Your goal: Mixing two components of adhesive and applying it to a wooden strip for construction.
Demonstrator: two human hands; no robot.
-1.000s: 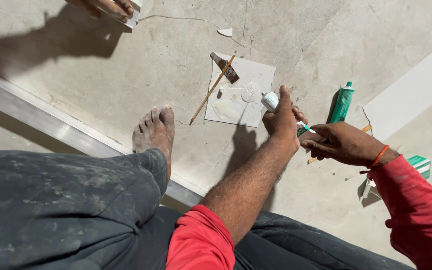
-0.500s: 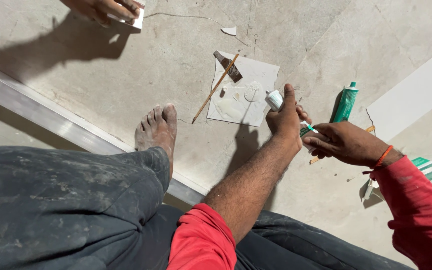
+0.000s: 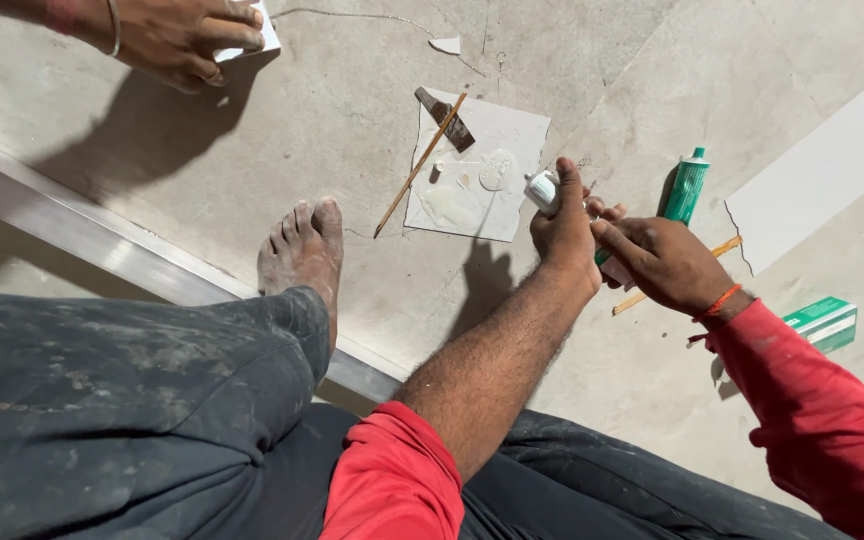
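The left hand [image 3: 564, 225] has its grip closed around a small white-capped tube [image 3: 544, 190], thumb up along its side, and the right hand [image 3: 664, 262] meets it from the right, fingers pinched on the tube's lower end. Just beyond the grip lies a paper sheet [image 3: 497, 140] with pale paste blobs and a thin stick [image 3: 420, 165]. Right of the grip stands a green tube [image 3: 687, 187]. Far off to the left, another person's hand [image 3: 187, 38] holds a white piece on the floor [image 3: 252, 170].

Hard direct sunlight, bright overall; crisp dark shadows of the forearms fall on the floor [image 3: 252, 140] toward the upper left, white strip [image 3: 822, 190] near glare, focus sharp, slight edge stretch.
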